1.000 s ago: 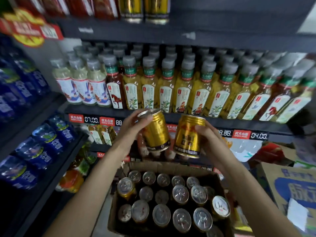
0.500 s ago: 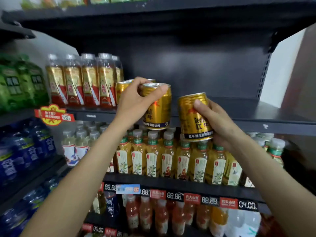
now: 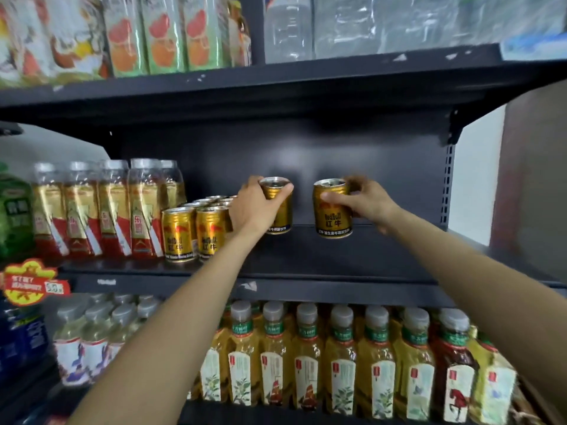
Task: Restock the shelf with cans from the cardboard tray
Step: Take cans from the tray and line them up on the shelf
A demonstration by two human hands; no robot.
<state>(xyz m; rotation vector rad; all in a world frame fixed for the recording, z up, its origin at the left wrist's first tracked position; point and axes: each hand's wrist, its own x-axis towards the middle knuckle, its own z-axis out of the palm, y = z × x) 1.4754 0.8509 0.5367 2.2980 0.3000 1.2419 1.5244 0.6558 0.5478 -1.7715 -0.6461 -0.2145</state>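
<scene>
Gold cans [image 3: 333,210] in both hands [image 3: 366,200] over bare shelf [image 3: 322,256].

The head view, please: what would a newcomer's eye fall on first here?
Two gold cans at the centre draw the eye: the left hand grips one gold can from above, and the right hand holds the other gold can, both over the bare dark middle shelf. To their left stands a block of matching shelved cans. Below runs a row of yellow tea bottles.
</scene>
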